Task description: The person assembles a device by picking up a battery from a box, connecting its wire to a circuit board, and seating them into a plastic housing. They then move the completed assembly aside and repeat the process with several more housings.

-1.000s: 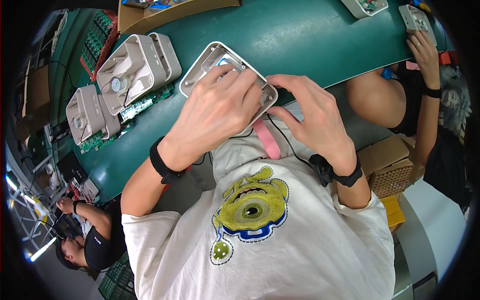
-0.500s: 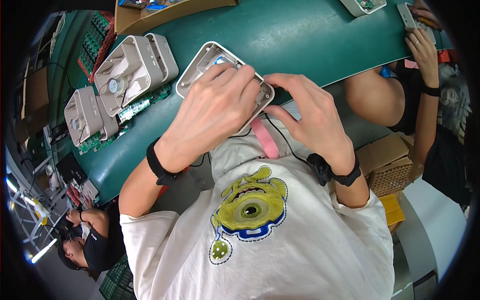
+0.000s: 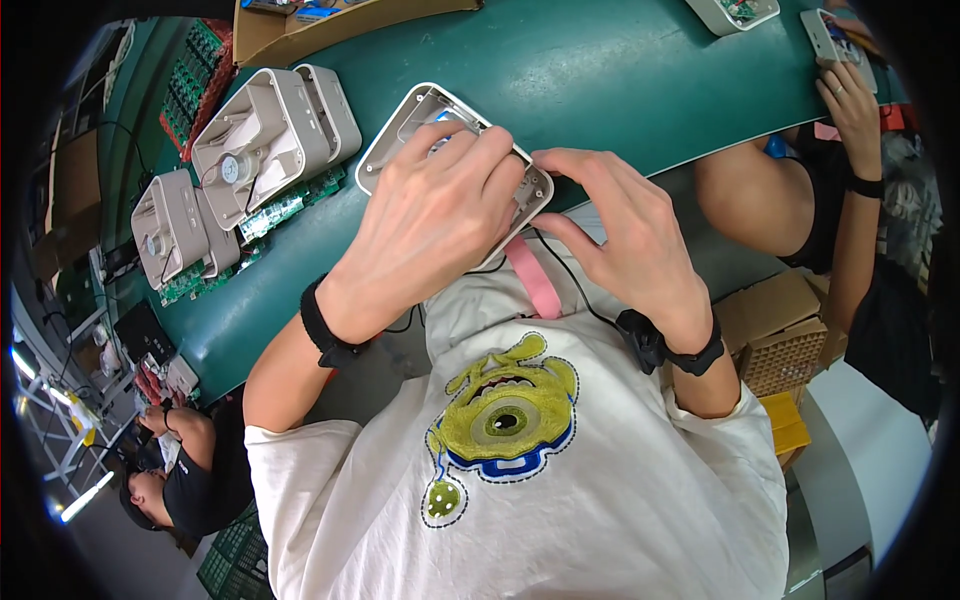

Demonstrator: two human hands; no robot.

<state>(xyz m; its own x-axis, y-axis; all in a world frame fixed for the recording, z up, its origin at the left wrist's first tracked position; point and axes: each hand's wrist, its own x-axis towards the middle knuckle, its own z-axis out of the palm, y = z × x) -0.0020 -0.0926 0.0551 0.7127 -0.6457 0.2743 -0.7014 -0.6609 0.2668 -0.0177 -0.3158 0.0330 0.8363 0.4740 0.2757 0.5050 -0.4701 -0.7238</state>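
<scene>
"Right hand (image 3: 635, 225) on the grip for us, thumb and forefinger spread around the right corner of the casing (image 3: 392, 135)!"

"And our left hand (image 3: 435, 215)?"

"Over the open middle, fingers bent down inside. What they pinch, we can't tell; the knuckles cover it."

"So where does the casing lie?"

"Right at the near edge of the bench (image 3: 600, 80), left of our right hand, long axis from far left to near right, pointing straight at that thumb. Left hand's nearer its middle."

"Contents?"

"We spot a blue piece (image 3: 441, 118) past the left knuckles. Far edge, a cardboard box (image 3: 380, 28) with blue cells (image 3: 318, 14). Toward the bench's left end, open casings, one showing a round speaker (image 3: 238, 169). Far edge, right: a tub (image 3: 735, 26) with a green board (image 3: 742, 10)."
</scene>
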